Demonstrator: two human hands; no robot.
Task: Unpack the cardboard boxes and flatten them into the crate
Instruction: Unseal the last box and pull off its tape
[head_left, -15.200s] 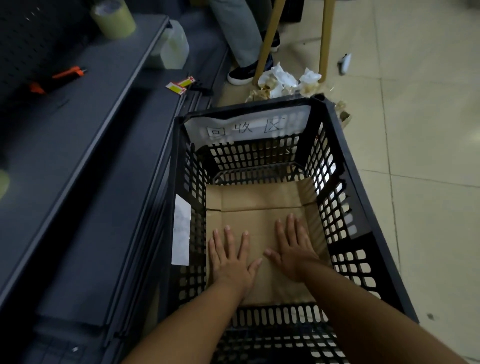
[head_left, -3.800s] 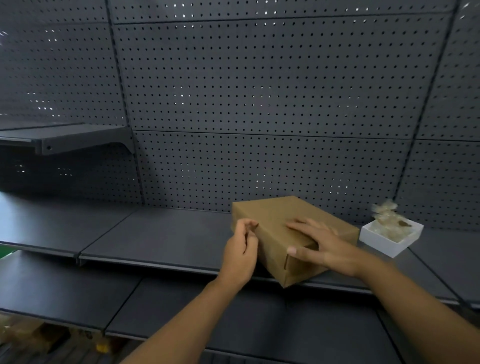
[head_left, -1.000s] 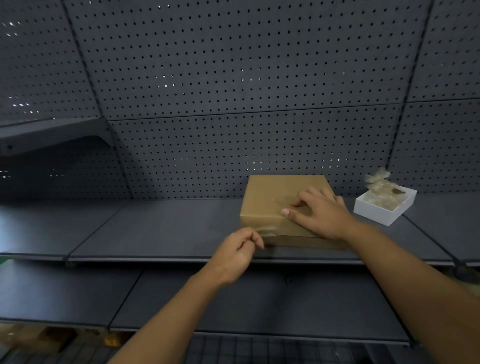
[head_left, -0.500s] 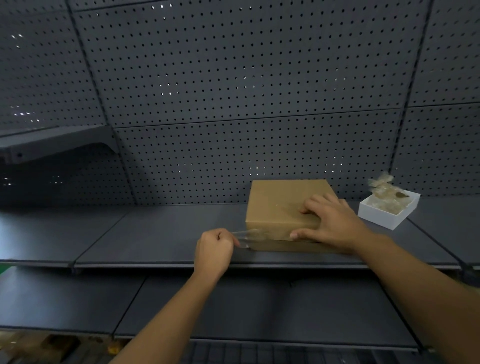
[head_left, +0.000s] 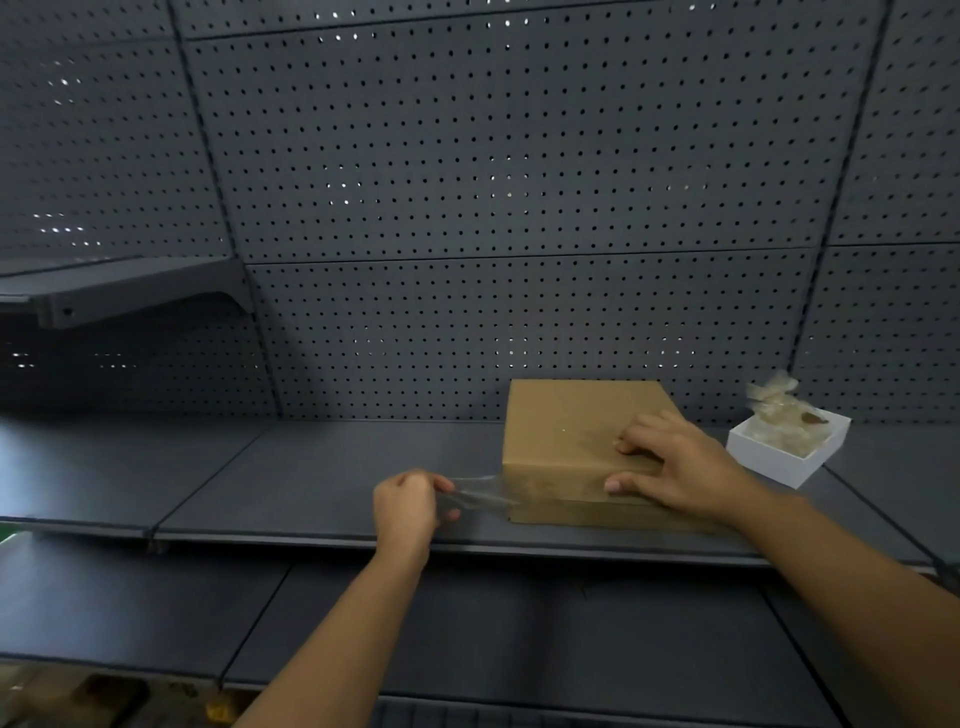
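A closed brown cardboard box (head_left: 566, 436) lies flat on the dark grey shelf (head_left: 332, 478), right of centre. My right hand (head_left: 670, 465) rests on the box's top and front right, fingers spread, thumb along the front edge. My left hand (head_left: 408, 506) is to the left of the box and pinches a strip of clear tape (head_left: 480, 493) that stretches from the box's front left corner. The crate is not in view.
A small white tray (head_left: 779, 457) with crumpled clear wrapping stands on the shelf right of the box. Perforated grey panels back the shelving. A short upper shelf (head_left: 119, 291) juts out at the left. A lower shelf (head_left: 519, 639) runs below.
My left hand has pulled the clear tape further left off the box's front edge, so a longer strip hangs free. My right hand stays pressed on the box.
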